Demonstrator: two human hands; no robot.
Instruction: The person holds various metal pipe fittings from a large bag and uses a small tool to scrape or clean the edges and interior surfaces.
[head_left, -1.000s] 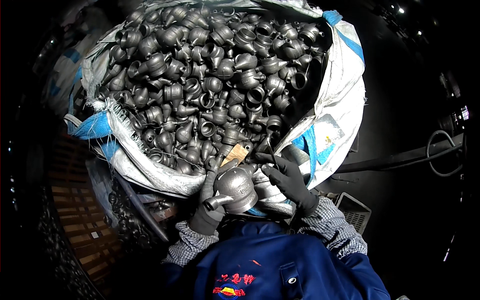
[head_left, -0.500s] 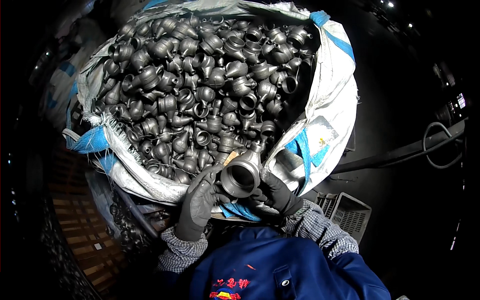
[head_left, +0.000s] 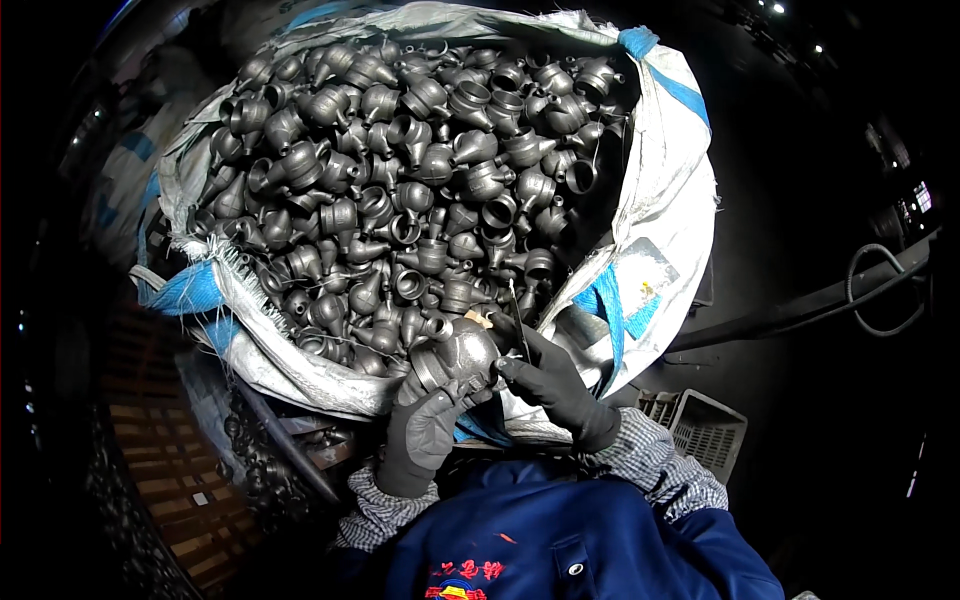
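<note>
A dark grey metal casting (head_left: 466, 350), with a round body and a ringed mouth, is held over the near edge of a big white sack (head_left: 665, 190). From below and the left, my gloved left hand (head_left: 425, 425) grips it, with the mouth end near those fingers. My right hand (head_left: 550, 385), also gloved, is closed at the casting's right side and hides its narrow end. Beside the right fingertips a thin dark sliver with a pale tip points up; its kind is unclear. Many similar castings (head_left: 435, 160) fill the sack.
A small tan scrap (head_left: 478, 319) shows just beyond the held casting. Right of me stands a grey plastic crate (head_left: 708, 432). A dark bar with a looped cable (head_left: 885, 290) reaches in from the right. At lower left are brown slats (head_left: 165, 450) and more castings (head_left: 250, 450).
The casting has been turned: its open mouth faced me before, and now its rounded body shows with the mouth toward the left. My right hand has shifted up around its right side.
</note>
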